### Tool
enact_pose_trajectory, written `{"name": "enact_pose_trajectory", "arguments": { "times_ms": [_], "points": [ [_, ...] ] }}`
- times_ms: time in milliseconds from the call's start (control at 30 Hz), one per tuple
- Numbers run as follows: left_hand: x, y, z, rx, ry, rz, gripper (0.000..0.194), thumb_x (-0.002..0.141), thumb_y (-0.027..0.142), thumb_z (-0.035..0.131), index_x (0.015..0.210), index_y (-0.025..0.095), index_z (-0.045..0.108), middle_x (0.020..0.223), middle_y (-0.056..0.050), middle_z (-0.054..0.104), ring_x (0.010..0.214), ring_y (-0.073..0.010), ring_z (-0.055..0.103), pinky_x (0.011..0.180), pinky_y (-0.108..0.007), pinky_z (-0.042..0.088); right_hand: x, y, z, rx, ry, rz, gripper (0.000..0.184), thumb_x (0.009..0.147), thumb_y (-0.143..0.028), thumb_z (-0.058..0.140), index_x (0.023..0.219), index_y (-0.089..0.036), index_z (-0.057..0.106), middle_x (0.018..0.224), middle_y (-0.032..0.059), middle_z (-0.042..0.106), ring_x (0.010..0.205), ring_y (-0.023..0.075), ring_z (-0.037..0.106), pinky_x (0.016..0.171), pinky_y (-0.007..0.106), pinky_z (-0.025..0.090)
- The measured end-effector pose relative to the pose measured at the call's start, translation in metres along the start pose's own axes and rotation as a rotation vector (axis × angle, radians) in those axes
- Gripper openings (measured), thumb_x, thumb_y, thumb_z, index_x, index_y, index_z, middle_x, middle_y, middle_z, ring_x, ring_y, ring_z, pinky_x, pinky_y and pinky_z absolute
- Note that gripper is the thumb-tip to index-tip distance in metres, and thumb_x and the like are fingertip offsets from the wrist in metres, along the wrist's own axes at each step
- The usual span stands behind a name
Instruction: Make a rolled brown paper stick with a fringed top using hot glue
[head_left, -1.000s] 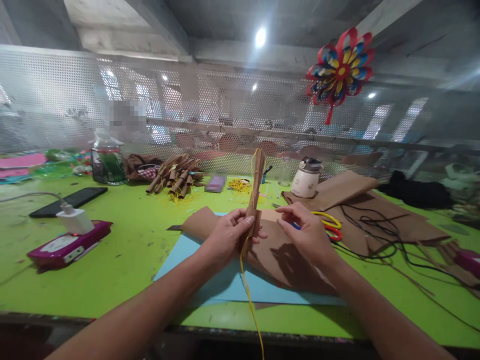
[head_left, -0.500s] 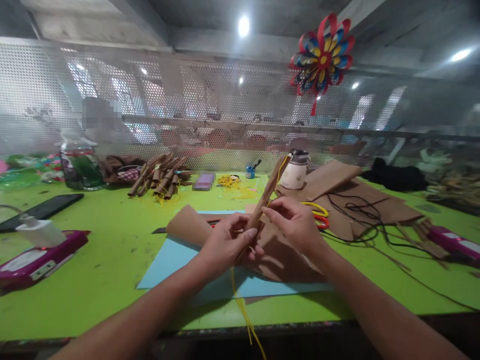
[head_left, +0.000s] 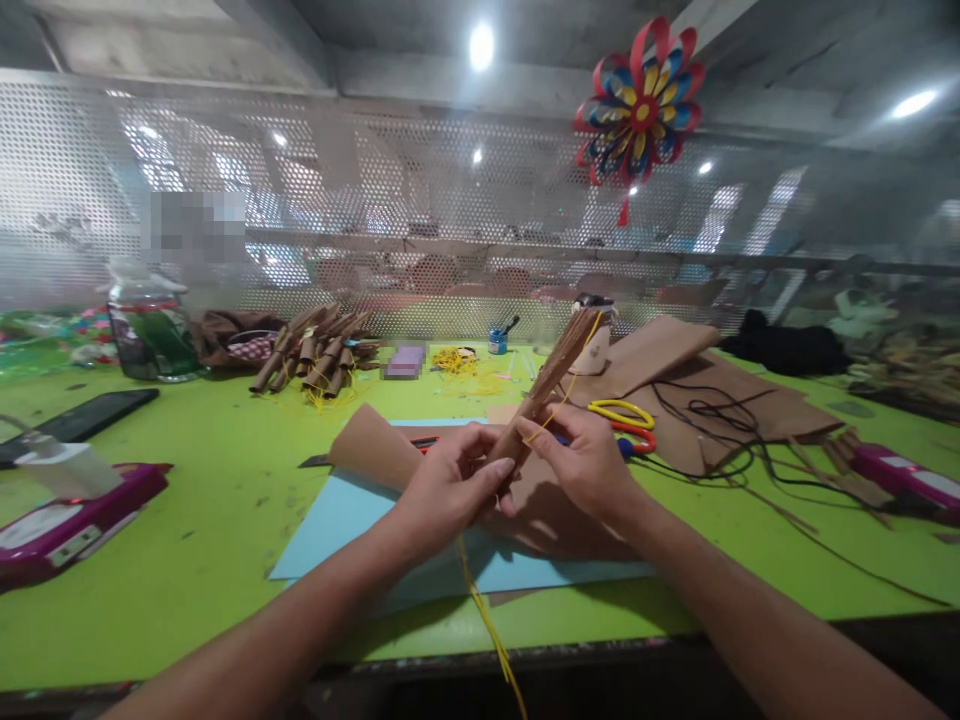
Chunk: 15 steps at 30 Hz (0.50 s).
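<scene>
My left hand (head_left: 457,480) is closed around the lower part of a rolled brown paper bundle (head_left: 559,365). The bundle leans up to the right, its top end frayed into thin strips. Yellow string (head_left: 488,620) hangs below the left hand, and a strand also runs along the top of the bundle. With thumb and forefinger, my right hand (head_left: 589,460) pinches that yellow strand beside the bundle's middle. Under both hands lies a brown paper sheet (head_left: 577,525) over light blue paper (head_left: 319,540). Scissors (head_left: 622,415) with yellow and orange handles lie just beyond the right hand.
Finished-looking brown rolls (head_left: 322,360) are piled at the back left, near a green bottle (head_left: 154,335). Brown sheets (head_left: 697,400) and a black cable (head_left: 712,415) lie to the right. Purple power strips (head_left: 90,520) sit at both sides. A knife blade (head_left: 315,461) pokes out beside the curled paper.
The bundle has turned and tipped further right, so its frayed strips now face me. My right hand has shifted slightly and pulls the strand a little away from the bundle.
</scene>
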<state>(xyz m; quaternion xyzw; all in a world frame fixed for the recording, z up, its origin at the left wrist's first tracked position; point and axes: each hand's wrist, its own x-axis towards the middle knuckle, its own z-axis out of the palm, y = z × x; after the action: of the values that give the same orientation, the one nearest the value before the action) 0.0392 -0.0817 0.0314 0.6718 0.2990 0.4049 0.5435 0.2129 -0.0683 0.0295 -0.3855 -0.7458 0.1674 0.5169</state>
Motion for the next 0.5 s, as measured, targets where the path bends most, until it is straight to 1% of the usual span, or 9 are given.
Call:
{"name": "enact_pose_trajectory", "arguments": {
  "times_ms": [100, 233, 333, 400, 500],
  "points": [
    [-0.0005, -0.0004, -0.0005, 0.004, 0.005, -0.013, 0.025, 0.086, 0.033, 0.057, 0.101, 0.014, 0.051, 0.060, 0.001, 0.061, 0.048, -0.0085, 0.050, 0.045, -0.019, 0.035, -0.0009, -0.0012, 0.0004, -0.001, 0.005, -0.022, 0.028, 0.093, -0.033, 0.049, 0.070, -0.018, 0.054, 0.066, -0.0010, 0.055, 0.062, 0.0124, 0.050, 0.060, 0.025, 0.038],
    [-0.0006, -0.0009, -0.0004, -0.008, 0.033, -0.032, 0.024, 0.084, 0.032, 0.058, 0.100, 0.014, 0.052, 0.061, 0.001, 0.060, 0.051, -0.0097, 0.053, 0.047, -0.020, 0.036, -0.0007, 0.0007, 0.0003, -0.033, 0.026, -0.073, 0.034, 0.096, -0.030, 0.042, 0.064, -0.019, 0.047, 0.063, -0.0017, 0.050, 0.060, 0.0121, 0.047, 0.060, 0.026, 0.036],
    [0.0000, -0.0011, -0.0001, -0.001, 0.053, -0.053, 0.024, 0.083, 0.033, 0.059, 0.098, 0.015, 0.052, 0.061, 0.002, 0.059, 0.052, -0.0103, 0.054, 0.048, -0.021, 0.037, -0.0002, 0.0030, 0.0005, -0.008, 0.035, -0.032, 0.037, 0.097, -0.033, 0.039, 0.063, -0.020, 0.046, 0.060, -0.0025, 0.048, 0.057, 0.0117, 0.046, 0.058, 0.025, 0.036],
    [0.0003, -0.0006, 0.0004, -0.004, 0.053, -0.050, 0.026, 0.083, 0.034, 0.060, 0.098, 0.015, 0.052, 0.062, 0.002, 0.060, 0.053, -0.0104, 0.055, 0.049, -0.021, 0.038, 0.0002, 0.0050, 0.0010, 0.002, 0.022, 0.000, 0.035, 0.094, -0.037, 0.046, 0.064, -0.019, 0.048, 0.059, -0.0028, 0.048, 0.057, 0.0116, 0.046, 0.056, 0.025, 0.035],
    [-0.0001, 0.0010, 0.0015, -0.017, 0.057, -0.027, 0.026, 0.082, 0.034, 0.062, 0.096, 0.015, 0.053, 0.065, 0.002, 0.060, 0.055, -0.0100, 0.057, 0.050, -0.021, 0.040, 0.0010, 0.0076, 0.0023, 0.028, -0.017, 0.034, 0.027, 0.085, -0.039, 0.061, 0.069, -0.018, 0.055, 0.063, -0.0020, 0.053, 0.058, 0.0120, 0.047, 0.054, 0.025, 0.036]
  ]
}}
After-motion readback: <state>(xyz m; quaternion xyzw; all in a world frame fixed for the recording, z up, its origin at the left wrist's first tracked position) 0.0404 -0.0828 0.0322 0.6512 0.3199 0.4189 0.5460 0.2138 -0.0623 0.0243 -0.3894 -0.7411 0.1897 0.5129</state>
